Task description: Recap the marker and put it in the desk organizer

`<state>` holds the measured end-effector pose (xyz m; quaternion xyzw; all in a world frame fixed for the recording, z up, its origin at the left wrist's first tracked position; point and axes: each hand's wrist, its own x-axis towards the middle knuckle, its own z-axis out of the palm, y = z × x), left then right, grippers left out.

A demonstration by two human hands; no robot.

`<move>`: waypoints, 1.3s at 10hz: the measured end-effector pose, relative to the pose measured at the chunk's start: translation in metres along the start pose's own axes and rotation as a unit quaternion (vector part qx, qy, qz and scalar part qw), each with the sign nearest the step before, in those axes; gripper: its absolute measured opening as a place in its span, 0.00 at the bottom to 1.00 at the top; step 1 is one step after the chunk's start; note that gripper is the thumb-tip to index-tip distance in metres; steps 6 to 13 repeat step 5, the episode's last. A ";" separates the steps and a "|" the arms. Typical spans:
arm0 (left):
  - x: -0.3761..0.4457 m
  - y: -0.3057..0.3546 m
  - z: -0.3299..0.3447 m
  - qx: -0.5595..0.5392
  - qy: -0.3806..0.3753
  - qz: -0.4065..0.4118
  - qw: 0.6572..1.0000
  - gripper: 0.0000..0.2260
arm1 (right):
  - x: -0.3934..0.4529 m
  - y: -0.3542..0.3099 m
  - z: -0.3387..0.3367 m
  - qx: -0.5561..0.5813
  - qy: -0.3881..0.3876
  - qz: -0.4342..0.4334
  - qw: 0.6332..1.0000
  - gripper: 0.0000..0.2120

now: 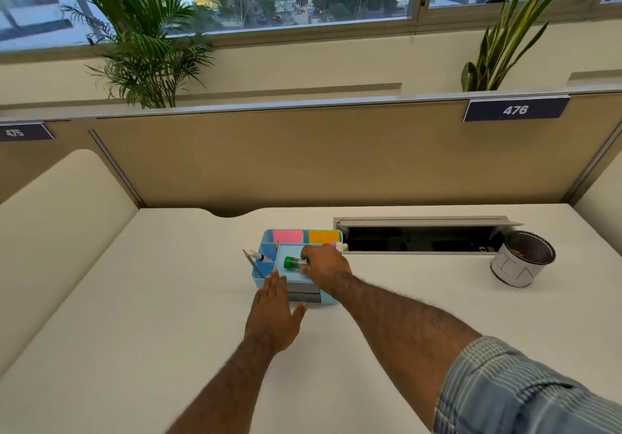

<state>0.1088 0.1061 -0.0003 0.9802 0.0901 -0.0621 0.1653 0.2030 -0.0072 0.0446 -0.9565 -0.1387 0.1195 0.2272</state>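
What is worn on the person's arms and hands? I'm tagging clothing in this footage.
Both hands, the left hand and the right hand, are bare, with no gloves, watch or rings visible. The left forearm is uncovered. The right arm has a rolled-up sleeve in blue-grey and white plaid.

Head-worn wide view looks forward and down, near the desk [134,299].

mesh cup [523,258], pencil [250,260], two plants [148,46]
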 end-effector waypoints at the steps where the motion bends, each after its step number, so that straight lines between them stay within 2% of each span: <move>1: 0.000 0.000 0.001 0.006 -0.008 -0.001 1.000 0.36 | 0.001 0.000 0.001 0.003 -0.014 0.011 1.000 0.19; 2: 0.000 0.001 -0.003 0.012 -0.018 0.000 1.000 0.36 | -0.003 0.000 -0.004 0.002 -0.015 0.011 1.000 0.26; 3: 0.000 0.002 -0.009 0.009 -0.033 -0.001 0.999 0.36 | -0.011 0.006 -0.007 0.004 0.015 0.011 1.000 0.29; 5: -0.008 0.025 -0.028 0.039 -0.027 -0.008 0.999 0.33 | -0.038 0.023 -0.038 0.004 0.062 0.026 0.998 0.26; 13: -0.008 0.025 -0.028 0.039 -0.027 -0.008 0.999 0.33 | -0.038 0.023 -0.038 0.004 0.062 0.026 0.998 0.26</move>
